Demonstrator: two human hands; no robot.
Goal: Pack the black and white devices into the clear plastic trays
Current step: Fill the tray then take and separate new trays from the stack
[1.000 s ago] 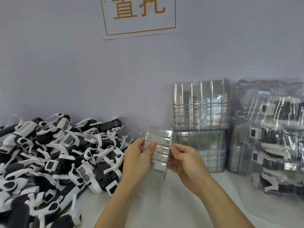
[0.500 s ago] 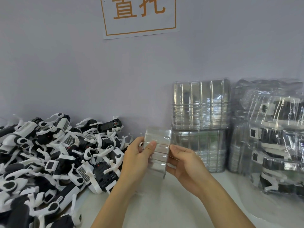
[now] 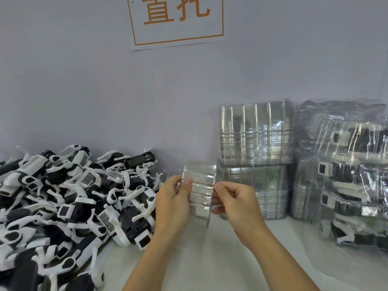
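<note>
I hold a clear ribbed plastic tray (image 3: pixel 199 190) upright above the table, in the middle of the view. My left hand (image 3: pixel 173 203) grips its left edge, thumb on the front. My right hand (image 3: pixel 235 202) pinches its right edge between thumb and fingers. A large heap of black and white devices (image 3: pixel 69 202) lies on the table to the left, close to my left wrist. Two stacks of empty clear trays (image 3: pixel 255 143) stand one on the other against the wall, just behind my right hand.
Clear bags of packed trays with devices (image 3: pixel 352 177) fill the right side. A grey wall (image 3: pixel 84 91) with a white sign in orange characters (image 3: pixel 177 17) rises behind. The white tabletop (image 3: pixel 210 259) shows between my forearms.
My right hand has curled its fingers and shifted its hold on the tray's right edge. The tray and left hand stay almost where they were.
</note>
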